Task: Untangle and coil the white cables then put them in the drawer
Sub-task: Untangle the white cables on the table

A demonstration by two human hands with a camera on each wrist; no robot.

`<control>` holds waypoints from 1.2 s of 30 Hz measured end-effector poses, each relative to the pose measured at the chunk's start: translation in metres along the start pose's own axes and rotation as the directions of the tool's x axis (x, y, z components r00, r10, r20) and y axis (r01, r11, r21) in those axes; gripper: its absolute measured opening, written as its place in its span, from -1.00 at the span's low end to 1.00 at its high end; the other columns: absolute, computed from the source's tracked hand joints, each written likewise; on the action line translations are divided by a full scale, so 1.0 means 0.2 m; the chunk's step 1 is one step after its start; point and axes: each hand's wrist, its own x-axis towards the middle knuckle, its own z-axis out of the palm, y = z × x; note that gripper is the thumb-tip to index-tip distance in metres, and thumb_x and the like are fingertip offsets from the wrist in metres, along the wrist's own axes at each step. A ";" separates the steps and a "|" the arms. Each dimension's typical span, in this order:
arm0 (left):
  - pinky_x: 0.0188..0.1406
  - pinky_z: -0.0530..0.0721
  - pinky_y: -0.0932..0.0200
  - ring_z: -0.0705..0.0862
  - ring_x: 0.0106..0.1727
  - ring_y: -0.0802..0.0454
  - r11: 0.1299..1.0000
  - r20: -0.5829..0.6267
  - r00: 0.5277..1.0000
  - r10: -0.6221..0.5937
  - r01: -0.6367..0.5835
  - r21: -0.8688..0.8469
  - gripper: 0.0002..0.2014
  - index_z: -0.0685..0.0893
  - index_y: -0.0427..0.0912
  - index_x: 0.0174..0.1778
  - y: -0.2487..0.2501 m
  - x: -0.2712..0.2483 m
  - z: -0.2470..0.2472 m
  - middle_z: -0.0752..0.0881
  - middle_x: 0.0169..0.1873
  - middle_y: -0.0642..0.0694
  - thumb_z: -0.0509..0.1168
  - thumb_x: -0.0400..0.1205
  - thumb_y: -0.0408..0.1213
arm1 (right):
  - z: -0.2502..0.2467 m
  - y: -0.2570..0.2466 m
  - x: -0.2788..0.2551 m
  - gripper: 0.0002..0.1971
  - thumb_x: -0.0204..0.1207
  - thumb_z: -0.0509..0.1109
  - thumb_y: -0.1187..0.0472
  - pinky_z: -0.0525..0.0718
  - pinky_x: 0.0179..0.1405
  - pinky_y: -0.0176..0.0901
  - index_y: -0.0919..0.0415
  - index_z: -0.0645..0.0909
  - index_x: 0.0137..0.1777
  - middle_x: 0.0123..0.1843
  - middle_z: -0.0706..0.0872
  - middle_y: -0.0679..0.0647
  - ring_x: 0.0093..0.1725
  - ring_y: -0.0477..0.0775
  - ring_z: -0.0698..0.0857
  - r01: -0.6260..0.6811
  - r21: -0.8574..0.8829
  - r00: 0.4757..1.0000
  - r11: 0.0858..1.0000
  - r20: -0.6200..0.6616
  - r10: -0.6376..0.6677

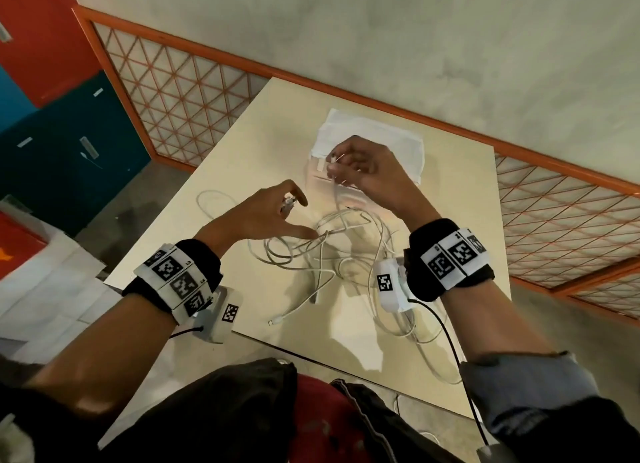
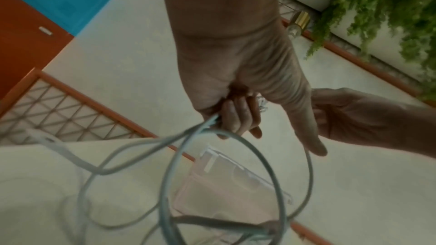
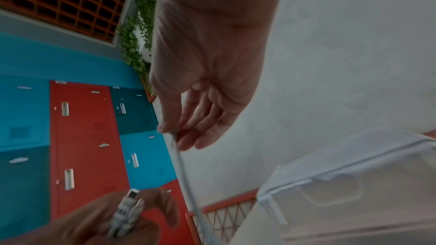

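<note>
A tangle of white cables (image 1: 332, 251) lies in the middle of the beige table (image 1: 263, 130). My left hand (image 1: 298, 216) is raised over the tangle's left side. It grips a cable strand (image 2: 212, 121) and a clear plug (image 1: 289, 204), with loops (image 2: 238, 137) hanging below it. My right hand (image 1: 334, 162) is higher and farther back, where it pinches a white cable end (image 3: 175, 136) between thumb and fingertips. That cable (image 3: 188, 183) drops to the tangle. Behind the hands stands a translucent drawer unit (image 1: 381, 140) with a white top.
A cable's connector end (image 1: 273, 321) lies near the table's front edge, and loops (image 1: 440, 365) hang over the front right edge. An orange lattice rail (image 1: 180, 81) runs behind the table. Red and blue lockers (image 1: 62, 133) stand to the left.
</note>
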 end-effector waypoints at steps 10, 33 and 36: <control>-0.09 0.53 0.23 0.48 -0.16 0.11 0.856 -0.034 0.995 0.097 -0.101 -0.507 -0.65 0.42 -0.11 -0.07 0.17 0.02 0.02 0.46 -0.23 -0.11 0.50 0.44 -0.30 | 0.08 -0.12 0.02 -0.83 0.41 0.56 0.29 0.75 -0.23 -0.17 0.31 0.61 -0.14 -0.31 0.69 0.08 -0.31 0.07 0.81 -0.080 0.055 0.995 0.995 0.062 0.076; -0.69 0.27 0.42 0.34 -0.58 0.23 0.272 -0.185 0.976 0.119 -0.211 -0.939 -0.80 0.35 -0.13 -0.30 0.36 0.00 -0.15 0.43 -0.45 0.07 0.03 0.49 -0.54 | 0.19 0.29 -0.13 -0.85 0.48 0.47 0.05 0.64 0.04 -0.16 0.11 0.68 -0.14 -0.11 0.78 -0.05 -0.05 -0.19 0.72 -0.128 -0.377 0.878 0.917 0.387 0.282; -0.71 0.20 0.44 0.27 -0.62 0.26 0.263 -0.204 0.974 0.095 -0.223 -0.939 -0.82 0.35 -0.14 -0.30 0.35 0.01 -0.16 0.42 -0.45 0.07 0.04 0.46 -0.53 | 0.19 0.29 -0.16 -0.62 0.31 0.63 0.01 0.57 -0.13 -0.37 -0.03 0.54 0.03 0.09 0.61 0.02 -0.03 0.00 0.63 -0.194 -0.336 0.887 0.922 0.342 0.311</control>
